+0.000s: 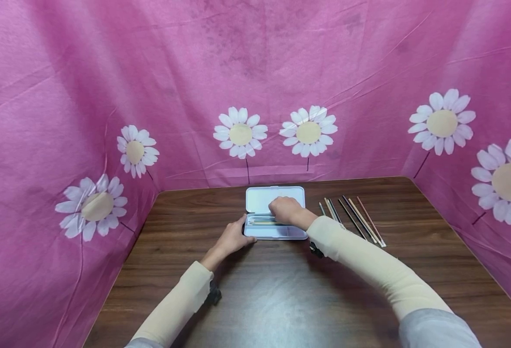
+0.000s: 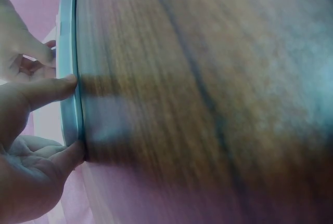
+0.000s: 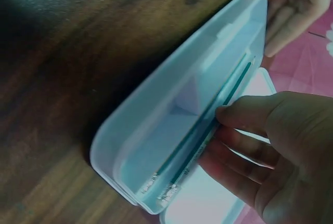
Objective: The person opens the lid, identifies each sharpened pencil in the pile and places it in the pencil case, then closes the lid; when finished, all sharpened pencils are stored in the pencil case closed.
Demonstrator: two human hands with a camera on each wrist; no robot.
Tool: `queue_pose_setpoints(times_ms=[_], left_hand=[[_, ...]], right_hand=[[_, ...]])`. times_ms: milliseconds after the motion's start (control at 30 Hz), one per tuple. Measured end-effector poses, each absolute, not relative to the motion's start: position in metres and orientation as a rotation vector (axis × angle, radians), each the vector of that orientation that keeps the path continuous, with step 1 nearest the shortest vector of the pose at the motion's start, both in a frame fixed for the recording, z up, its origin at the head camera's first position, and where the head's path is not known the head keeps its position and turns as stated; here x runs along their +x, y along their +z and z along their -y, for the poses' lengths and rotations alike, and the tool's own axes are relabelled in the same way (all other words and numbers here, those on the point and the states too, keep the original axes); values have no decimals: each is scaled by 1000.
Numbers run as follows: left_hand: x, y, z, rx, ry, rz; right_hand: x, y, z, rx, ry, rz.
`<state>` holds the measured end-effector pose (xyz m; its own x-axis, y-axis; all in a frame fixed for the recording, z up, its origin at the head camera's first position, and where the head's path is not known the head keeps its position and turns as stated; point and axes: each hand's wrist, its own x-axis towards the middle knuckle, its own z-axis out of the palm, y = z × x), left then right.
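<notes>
A white pencil case (image 1: 266, 232) lies on the table with its lid (image 1: 259, 198) raised at the back. My left hand (image 1: 233, 237) grips the left end of the case, thumb along the front side. My right hand (image 1: 286, 211) reaches over the tray. In the right wrist view, its thumb and fingers pinch a dark green pencil (image 3: 239, 81) lying lengthwise in the back compartment. Beside that one lies another slim pencil (image 3: 177, 148). The right forearm and hand hide part of the tray in the head view.
Right of the case, several loose pencils lie in two groups, a shorter group (image 1: 333, 210) and a longer one (image 1: 364, 220). The brown wooden table (image 1: 264, 299) meets a pink cloth (image 1: 185, 145) with daisies at its back and sides.
</notes>
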<state>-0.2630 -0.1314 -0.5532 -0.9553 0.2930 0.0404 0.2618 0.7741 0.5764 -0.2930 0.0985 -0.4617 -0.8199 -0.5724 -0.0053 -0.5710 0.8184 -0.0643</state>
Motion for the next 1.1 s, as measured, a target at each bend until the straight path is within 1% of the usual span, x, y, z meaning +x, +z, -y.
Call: queue_pose_setpoints(times_ms=[167,333,567,700,833,1067,1100], left_hand=[[-270,-564,133,453,958,-2918],[-267,-559,133,479,964,-2928],[-236,-505,123,423,984,-2856],[-232,-502,122,408,968,-2856],[-235,-504,123,425,1001,-2845],[-262,-555,133,493,946,-2931],[-263,-556,132,488,945,-2932]], right_hand=[[-290,-469,-97,-981,-49,-3020],[-286,-477,-96,-1037,69,-3065],[-282,-483,-96,-1132,130,-3085],[-281,-483,-97,-1130,101,-3089],[-281,-481,-100,-1099,44,-3101],[-278,-463,-115,-1087,-189,-3192],[-278,-459,-118,-1094,-215,-3202]])
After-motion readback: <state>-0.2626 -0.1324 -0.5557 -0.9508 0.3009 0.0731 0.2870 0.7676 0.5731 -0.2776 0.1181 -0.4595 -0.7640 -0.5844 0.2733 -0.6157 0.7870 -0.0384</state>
